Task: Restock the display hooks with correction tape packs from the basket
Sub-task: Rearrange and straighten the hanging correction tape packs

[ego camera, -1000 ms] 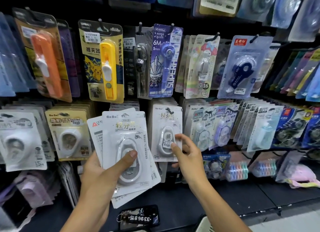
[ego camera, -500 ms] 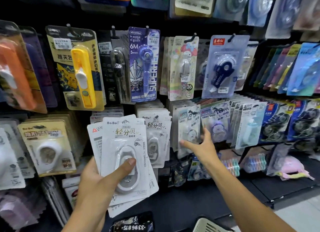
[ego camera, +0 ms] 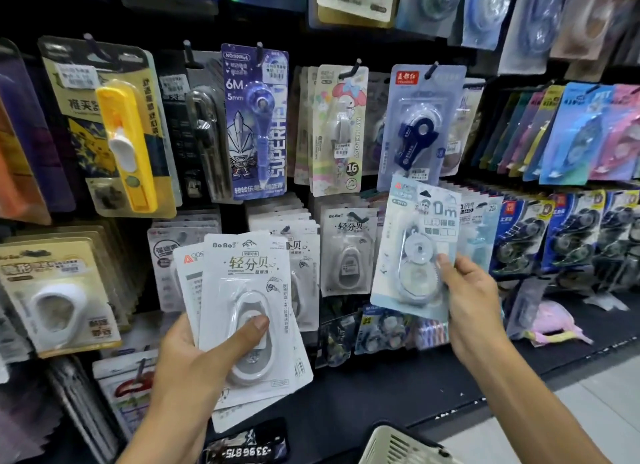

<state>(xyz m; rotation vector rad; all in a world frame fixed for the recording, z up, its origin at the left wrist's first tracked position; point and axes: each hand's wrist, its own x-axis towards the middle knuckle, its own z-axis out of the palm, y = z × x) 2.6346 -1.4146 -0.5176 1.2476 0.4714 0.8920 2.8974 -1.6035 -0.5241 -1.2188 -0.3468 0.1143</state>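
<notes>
Left hand (ego camera: pixel 194 356) grips a fanned stack of white correction tape packs (ego camera: pixel 242 311), thumb across the top blister. Right hand (ego camera: pixel 474 297) pinches a pale blue carded pack (ego camera: pixel 412 252) before the hooks, probably thumb in front; cream plastic basket (ego camera: pixel 398 446) sits below.

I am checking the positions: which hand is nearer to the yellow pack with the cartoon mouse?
Left. The left hand is below and right of the yellow pack; the right hand is far across to its right.
</notes>
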